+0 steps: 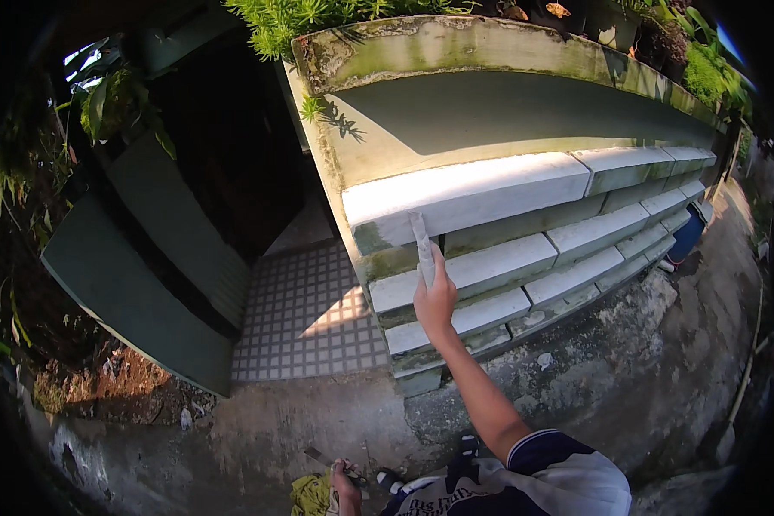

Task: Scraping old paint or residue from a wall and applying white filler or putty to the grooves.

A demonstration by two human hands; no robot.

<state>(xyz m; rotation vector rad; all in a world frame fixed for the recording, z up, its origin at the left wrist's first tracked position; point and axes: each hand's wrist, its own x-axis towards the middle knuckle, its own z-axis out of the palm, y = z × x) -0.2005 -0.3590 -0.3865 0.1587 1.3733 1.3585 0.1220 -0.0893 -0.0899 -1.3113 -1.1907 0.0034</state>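
Note:
My right hand (436,297) is closed round a flat, narrow, white-smeared tool (424,249). Its far end meets the front face of the white-coated top ledge (473,202), close to the ledge's left end. A bare grey-green patch (371,238) shows at that end; whether the tool is a brush or a blade cannot be made out. Low in the picture, my left hand (346,486) is closed on a thin, dark, flat strip (320,457). Beside that hand is a crumpled yellow-green cloth or bag (310,495).
More white-topped ledges (490,265) step down below the top one. Plants (318,17) overhang the mossy upper rim (456,43). Left of the wall lies a tiled entrance (305,318) with a green panel (138,284). A blue container (686,236) stands far right, on rough concrete ground (593,370).

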